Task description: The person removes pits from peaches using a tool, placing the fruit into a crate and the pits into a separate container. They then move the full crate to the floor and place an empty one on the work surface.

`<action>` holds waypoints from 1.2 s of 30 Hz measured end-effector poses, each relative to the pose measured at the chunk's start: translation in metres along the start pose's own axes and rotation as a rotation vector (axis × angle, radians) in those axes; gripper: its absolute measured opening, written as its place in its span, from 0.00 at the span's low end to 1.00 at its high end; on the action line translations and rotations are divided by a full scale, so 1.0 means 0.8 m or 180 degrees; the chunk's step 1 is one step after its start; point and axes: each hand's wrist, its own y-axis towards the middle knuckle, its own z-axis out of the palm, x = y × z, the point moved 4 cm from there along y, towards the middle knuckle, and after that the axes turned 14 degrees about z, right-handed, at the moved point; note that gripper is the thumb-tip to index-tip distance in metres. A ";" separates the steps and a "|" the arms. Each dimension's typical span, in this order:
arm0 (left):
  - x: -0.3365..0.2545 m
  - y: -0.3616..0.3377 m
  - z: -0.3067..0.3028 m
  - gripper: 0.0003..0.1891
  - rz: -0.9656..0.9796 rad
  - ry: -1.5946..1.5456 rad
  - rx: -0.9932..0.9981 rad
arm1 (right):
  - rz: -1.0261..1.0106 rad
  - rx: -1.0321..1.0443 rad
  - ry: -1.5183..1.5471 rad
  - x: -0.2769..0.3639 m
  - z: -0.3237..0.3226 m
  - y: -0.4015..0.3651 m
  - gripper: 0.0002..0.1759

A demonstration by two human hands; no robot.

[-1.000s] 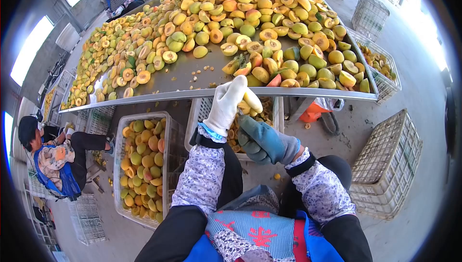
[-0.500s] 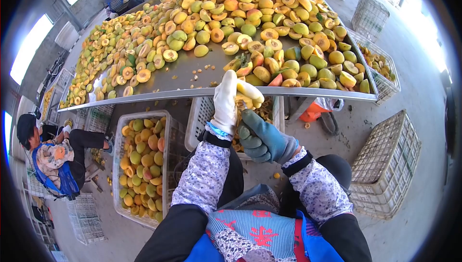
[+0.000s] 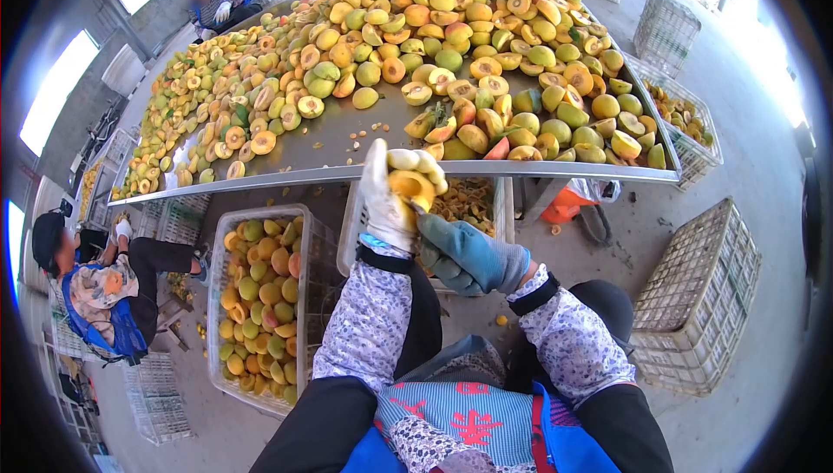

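Observation:
My left hand [image 3: 387,200], in a white glove, is closed around a halved yellow peach [image 3: 412,185], its hollowed cut face turned up toward me. Close against it is my right hand [image 3: 468,254], in a blue-grey coated glove with the fingers curled. The thin metal tip of a small hand tool [image 3: 417,208] shows at the lower edge of the fruit; its handle is hidden in the right fist. Below both hands stands a white crate [image 3: 501,213] holding pits and scraps, partly covered by my hands.
A metal table [image 3: 347,130] heaped with halved peaches lies ahead. At my left is a clear bin [image 3: 302,299] of peach halves. An upturned-looking white crate [image 3: 694,299] stands right. One person [image 3: 104,291] sits at left, another [image 3: 221,4] beyond the table.
My left hand has shifted slightly left and turned, bringing the fruit's hollow into view. My right hand has moved a little left and down with the tool.

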 end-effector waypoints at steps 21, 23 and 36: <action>-0.301 -0.409 -0.407 0.27 -0.0664 0.7111 -0.0970 | -0.1253 -0.3062 -0.3083 -0.040 -0.094 0.077 0.17; -0.329 -0.430 -0.485 0.29 -0.1704 0.7844 0.1084 | -0.2237 -0.3122 -0.2669 -0.040 -0.120 0.091 0.15; -0.129 0.028 -0.033 0.18 0.1439 0.4289 0.1108 | -0.1534 -0.3306 -0.2365 -0.005 -0.071 0.003 0.19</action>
